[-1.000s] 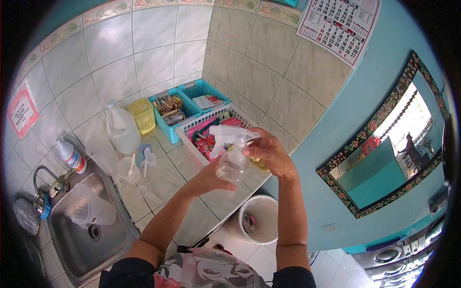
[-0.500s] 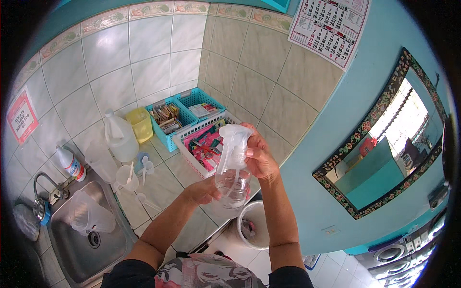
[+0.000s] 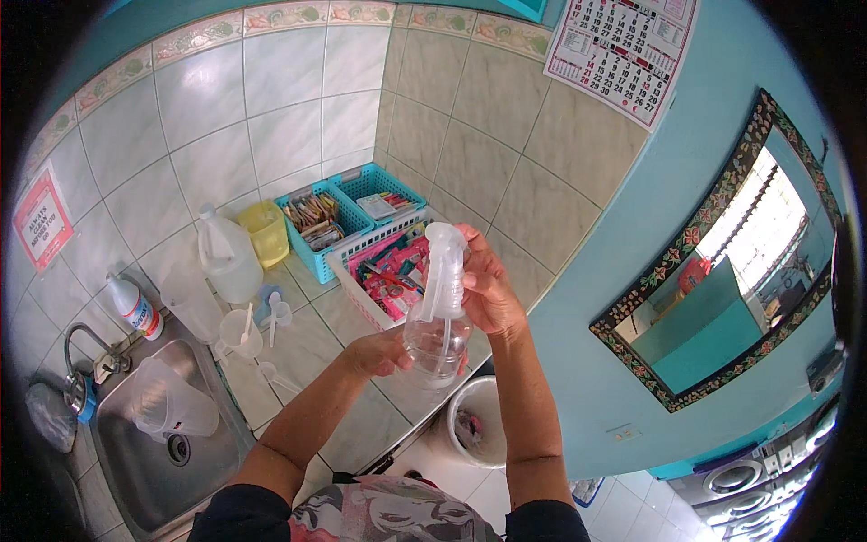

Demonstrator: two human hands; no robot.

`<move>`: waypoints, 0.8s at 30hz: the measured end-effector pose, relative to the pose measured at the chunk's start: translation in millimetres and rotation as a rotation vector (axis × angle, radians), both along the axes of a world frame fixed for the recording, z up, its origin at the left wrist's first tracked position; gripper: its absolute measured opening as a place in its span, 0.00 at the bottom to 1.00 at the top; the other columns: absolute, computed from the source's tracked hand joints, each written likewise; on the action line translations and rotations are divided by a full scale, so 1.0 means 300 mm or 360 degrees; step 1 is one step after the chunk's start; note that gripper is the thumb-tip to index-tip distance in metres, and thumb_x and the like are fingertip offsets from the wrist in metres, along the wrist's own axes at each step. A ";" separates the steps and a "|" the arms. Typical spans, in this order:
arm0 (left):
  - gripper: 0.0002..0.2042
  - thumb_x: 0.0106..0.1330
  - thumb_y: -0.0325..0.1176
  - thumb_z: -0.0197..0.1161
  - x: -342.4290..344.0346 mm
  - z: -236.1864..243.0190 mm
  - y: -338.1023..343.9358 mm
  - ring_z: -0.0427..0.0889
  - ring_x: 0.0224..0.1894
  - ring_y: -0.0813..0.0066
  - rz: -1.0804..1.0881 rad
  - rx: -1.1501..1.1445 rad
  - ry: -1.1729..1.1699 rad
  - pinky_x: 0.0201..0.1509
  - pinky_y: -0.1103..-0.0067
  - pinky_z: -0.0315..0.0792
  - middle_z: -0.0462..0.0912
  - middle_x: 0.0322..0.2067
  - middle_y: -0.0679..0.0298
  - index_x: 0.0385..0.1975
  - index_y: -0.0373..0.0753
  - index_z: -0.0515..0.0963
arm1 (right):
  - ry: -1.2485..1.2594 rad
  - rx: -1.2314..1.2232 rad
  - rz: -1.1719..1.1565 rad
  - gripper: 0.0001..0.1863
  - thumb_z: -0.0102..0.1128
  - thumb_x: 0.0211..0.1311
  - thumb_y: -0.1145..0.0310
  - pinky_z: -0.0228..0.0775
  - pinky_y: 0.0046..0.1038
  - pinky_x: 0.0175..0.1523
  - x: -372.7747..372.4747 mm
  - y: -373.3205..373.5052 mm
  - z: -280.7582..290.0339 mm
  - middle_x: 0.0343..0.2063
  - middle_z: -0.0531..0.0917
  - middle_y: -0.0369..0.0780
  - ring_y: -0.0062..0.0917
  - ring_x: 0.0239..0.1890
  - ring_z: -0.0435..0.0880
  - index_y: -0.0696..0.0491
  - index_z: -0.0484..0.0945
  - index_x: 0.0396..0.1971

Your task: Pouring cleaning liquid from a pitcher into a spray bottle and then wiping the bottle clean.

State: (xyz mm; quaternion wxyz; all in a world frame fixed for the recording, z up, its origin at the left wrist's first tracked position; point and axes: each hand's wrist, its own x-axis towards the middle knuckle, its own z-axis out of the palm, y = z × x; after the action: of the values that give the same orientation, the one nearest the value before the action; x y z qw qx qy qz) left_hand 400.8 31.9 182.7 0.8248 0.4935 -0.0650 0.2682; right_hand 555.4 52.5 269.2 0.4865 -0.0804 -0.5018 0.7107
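Above the counter's front edge I hold a clear plastic spray bottle (image 3: 438, 341) with a whitish translucent sprayer head (image 3: 442, 262). A thin tube shows inside its body. My left hand (image 3: 383, 350) is wrapped round the lower body, its fingers partly hidden behind the bottle. Up at the sprayer's neck, my right hand (image 3: 490, 289) grips with thumb and fingers. Behind the bottle lies a white basket (image 3: 359, 294) of pink packets, partly covered by the sprayer head.
Left of me is a steel sink (image 3: 208, 470) holding a translucent pitcher (image 3: 176, 402). Along the counter stand a jug (image 3: 230, 257), a yellow container (image 3: 265, 237), a measuring cup (image 3: 241, 334) and turquoise baskets (image 3: 312, 257). A white bin (image 3: 483, 434) stands below the bottle.
The sprayer head has turned and now stands higher and more upright on the bottle. My right hand has shifted slightly with it; my left hand stays round the body.
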 end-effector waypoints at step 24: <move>0.40 0.37 0.38 0.68 -0.020 0.043 0.003 0.70 0.49 0.71 0.0555 0.0062 0.0299 0.54 0.75 0.63 0.71 0.45 0.61 0.54 0.37 0.58 | -0.0165 -0.0005 -0.0251 0.35 0.66 0.42 0.73 0.62 0.27 0.49 0.011 -0.002 -0.001 0.39 0.75 0.38 0.24 0.42 0.73 0.53 0.59 0.52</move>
State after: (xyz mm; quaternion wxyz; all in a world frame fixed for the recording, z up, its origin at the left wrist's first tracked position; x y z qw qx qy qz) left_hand 395.0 32.6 195.6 0.7587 0.5359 0.0936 0.3584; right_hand 558.7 51.8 268.8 0.5142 -0.1571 -0.5174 0.6657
